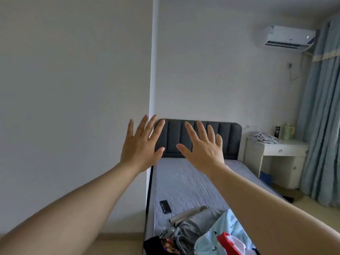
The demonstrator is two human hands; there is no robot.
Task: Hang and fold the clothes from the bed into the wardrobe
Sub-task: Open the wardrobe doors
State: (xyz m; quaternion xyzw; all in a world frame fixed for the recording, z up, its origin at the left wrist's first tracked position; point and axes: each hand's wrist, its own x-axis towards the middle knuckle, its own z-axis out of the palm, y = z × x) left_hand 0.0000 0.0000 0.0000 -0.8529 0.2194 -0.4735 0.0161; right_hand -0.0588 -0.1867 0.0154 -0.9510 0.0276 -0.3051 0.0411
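Bare mattress (193,183) beyond clothes (202,234) — phone (165,206) alongside

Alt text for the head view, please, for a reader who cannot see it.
A person's left hand and right hand are held up open, fingers spread, holding nothing, in front of a bed with a dark headboard. A pile of clothes lies at its near end beside a dark device; a white bedside table, air conditioner and blue curtains are at right.

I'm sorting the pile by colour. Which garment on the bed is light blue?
The light blue garment on the right, speckled with small dark prints. Beside it lie a grey garment, a beige garment and a black garment.
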